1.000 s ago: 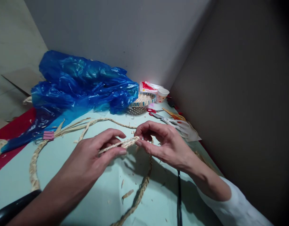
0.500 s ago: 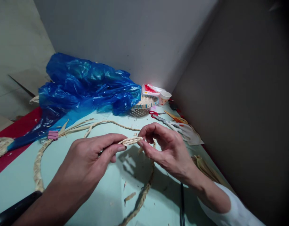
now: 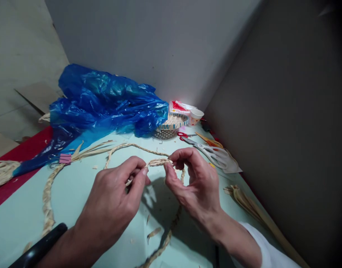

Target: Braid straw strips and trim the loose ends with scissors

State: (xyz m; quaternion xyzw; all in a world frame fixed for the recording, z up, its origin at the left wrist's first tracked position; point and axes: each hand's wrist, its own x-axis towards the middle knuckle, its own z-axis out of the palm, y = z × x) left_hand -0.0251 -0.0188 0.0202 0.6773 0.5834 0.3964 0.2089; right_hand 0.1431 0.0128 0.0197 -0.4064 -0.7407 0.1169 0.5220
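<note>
A short length of pale braided straw cord [image 3: 159, 162], folded back alongside itself, spans the gap between my hands above the table. My left hand [image 3: 118, 190] pinches its left end between thumb and forefinger. At the other end, the thumb and fingers of my right hand [image 3: 194, 182] close on the cord. Below and behind them, a long straw braid [image 3: 171, 234] curves across the tabletop. On the left lies a thicker braid [image 3: 48, 197], with a pink clip [image 3: 65, 159] at its loose-stranded upper end.
A crumpled blue plastic bag [image 3: 104, 102] covers the back left. Beside it stand a woven basket [image 3: 178, 121] and a paper cup [image 3: 196, 116]. White-handled scissors [image 3: 208, 152] and red-handled scissors [image 3: 184, 134] lie at right, with dry husks [image 3: 249, 204] nearer. Straw scraps [image 3: 153, 233] dot the table.
My left hand has turned, its thumb and forefinger now pinching the cord's left end more tightly. More of the folded cord shows between the hands. The view has shifted slightly.
</note>
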